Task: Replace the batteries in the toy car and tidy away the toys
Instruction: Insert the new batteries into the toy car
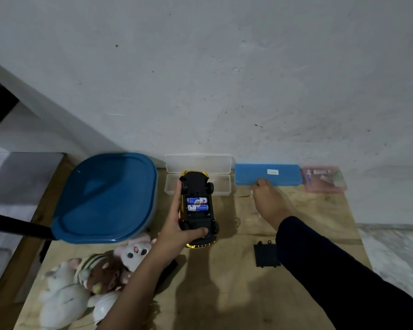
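From the head camera, our left hand (177,225) holds the toy car (198,208) belly-up just above the table (224,294), fingers wrapped along its far left side and the thumb pressed on the chassis near the rear. Between those fingers and the thumb the compartment lies open, with 2 batteries (197,204) seated side by side. Our right hand (270,201) reaches forward to the blue case (268,175), fingertips curled at its near edge; we cannot tell whether they grip anything. The black battery cover (265,254) lies flat on the table, beside the right sleeve and well behind those fingertips. We judge the battery step is nearly done: next the cover must be fetched and seated. The plush toys (93,277) near the left forearm and the blue-lidded container (107,198) wait for tidying.
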Motion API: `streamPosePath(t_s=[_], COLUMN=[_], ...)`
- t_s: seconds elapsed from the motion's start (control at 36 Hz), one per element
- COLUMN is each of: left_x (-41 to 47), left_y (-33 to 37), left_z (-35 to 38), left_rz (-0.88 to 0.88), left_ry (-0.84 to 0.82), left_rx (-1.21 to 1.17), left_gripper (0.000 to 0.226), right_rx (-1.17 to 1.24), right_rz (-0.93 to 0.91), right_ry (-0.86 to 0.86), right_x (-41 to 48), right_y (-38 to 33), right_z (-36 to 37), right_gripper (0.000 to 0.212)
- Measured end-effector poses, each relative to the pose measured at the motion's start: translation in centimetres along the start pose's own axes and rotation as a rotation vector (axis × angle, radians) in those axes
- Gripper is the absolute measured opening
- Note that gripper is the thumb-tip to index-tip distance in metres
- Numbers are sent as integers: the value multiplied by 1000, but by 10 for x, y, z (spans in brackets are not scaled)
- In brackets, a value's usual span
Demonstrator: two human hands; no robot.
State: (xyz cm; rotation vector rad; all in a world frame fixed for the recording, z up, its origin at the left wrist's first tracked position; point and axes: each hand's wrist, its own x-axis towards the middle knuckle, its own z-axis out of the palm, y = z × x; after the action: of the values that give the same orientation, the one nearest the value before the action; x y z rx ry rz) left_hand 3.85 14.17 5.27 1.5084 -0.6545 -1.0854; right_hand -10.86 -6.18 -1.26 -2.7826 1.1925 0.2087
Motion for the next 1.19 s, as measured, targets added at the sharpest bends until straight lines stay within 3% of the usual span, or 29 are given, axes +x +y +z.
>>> streamPosePath(t_s=[0.14, 0.28, 0.42, 0.58, 0.72, 1.03, 1.19], left_x=[-7, -14, -22, -32, -46, -71, -78], left_y=[-2, 6, 18, 32, 46, 69, 77], left_z=[-3, -5, -4, -3, -5, -13, -22], left_rz=[3, 22, 63, 142, 231, 364, 380], left_ry=[0, -11, -43, -89, -101, -211, -282], left_rx=[-10, -23, -31, -54, -61, -101, -91], left_gripper=[115, 114, 114, 111, 112, 114, 114], right_rx=[89, 679, 1127, 1399, 1458, 1301, 1202], right_rz=[31, 128, 132, 21, -38, -106, -172], right_ry=[-16, 172, 288, 489, 572, 731, 800], right_x=[-5, -24, -51, -84, -113, -148, -157], right_y=[-1, -19, -51, -86, -111, -135, -143], right_z=[3, -19, -62, -108, -126, -123, -129], right_gripper=[36, 9, 23, 14, 16, 30, 20])
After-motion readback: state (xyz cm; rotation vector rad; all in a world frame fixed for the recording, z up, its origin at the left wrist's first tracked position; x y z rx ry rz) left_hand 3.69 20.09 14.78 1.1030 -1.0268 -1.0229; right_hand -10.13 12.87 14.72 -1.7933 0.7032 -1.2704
